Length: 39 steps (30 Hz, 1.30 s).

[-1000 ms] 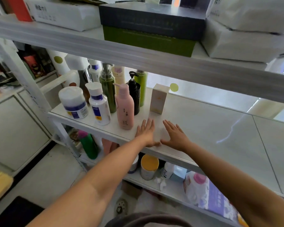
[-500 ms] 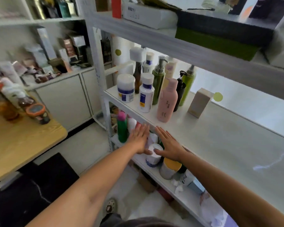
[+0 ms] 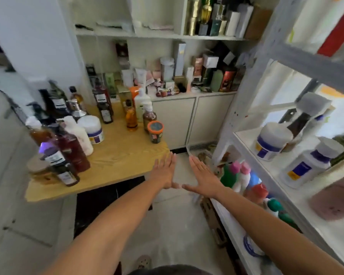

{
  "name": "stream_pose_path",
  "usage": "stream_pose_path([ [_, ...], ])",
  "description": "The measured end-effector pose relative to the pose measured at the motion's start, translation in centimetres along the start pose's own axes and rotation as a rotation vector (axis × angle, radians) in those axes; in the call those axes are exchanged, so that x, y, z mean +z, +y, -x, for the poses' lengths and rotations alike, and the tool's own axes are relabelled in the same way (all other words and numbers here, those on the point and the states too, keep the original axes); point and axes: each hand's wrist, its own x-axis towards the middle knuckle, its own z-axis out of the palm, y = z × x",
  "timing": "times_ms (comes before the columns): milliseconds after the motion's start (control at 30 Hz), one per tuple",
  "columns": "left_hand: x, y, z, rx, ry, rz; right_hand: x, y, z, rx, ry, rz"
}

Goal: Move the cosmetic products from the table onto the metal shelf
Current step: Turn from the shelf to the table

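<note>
while both hands are empty, left hand [image 3: 164, 171] and right hand [image 3: 204, 176] flat with fingers pressed together, the next move calls for reaching the orange-lidded jar [image 3: 155, 132] on the table [image 3: 115, 155] at centre left.

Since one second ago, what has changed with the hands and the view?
The view swung left from the metal shelf toward the wooden table. Both hands, left hand and right hand, came off the shelf edge and now hang open over the floor. Both stay empty; the shelf bottles are unmoved.

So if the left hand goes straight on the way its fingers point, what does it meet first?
Probably the wooden table's near corner; the left hand, open and empty, points there. Beyond stands the orange-lidded jar. Depth is unclear.
</note>
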Motion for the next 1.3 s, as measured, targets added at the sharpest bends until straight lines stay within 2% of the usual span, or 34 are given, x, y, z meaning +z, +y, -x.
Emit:
stream_pose_path([
  [233, -2.4, -14.1, 0.2, -0.236, 0.025, 0.060, 0.9, -7.9, -12.7, -0.091, -0.021, 0.016],
  [433, -2.9, -19.8, -0.6, -0.329, -0.004, 0.125, 1.4, -8.9, -18.3, -0.071, -0.028, -0.013],
  [900, -5.2, -18.0, -12.1, -0.259, -0.027, 0.172, -0.3, 1.1, -28.2, 0.130, -0.079, -0.052],
  [1133, -5.2, -16.7, -17.9, -0.326, -0.124, 0.244, 1.6, 3.9, -33.2, 0.110, -0.187, -0.100],
  [1300, -5.1, -16.1, -19.6, -0.337, -0.104, 0.269, 2.5, 4.5, -34.8, 0.066, -0.231, -0.125],
])
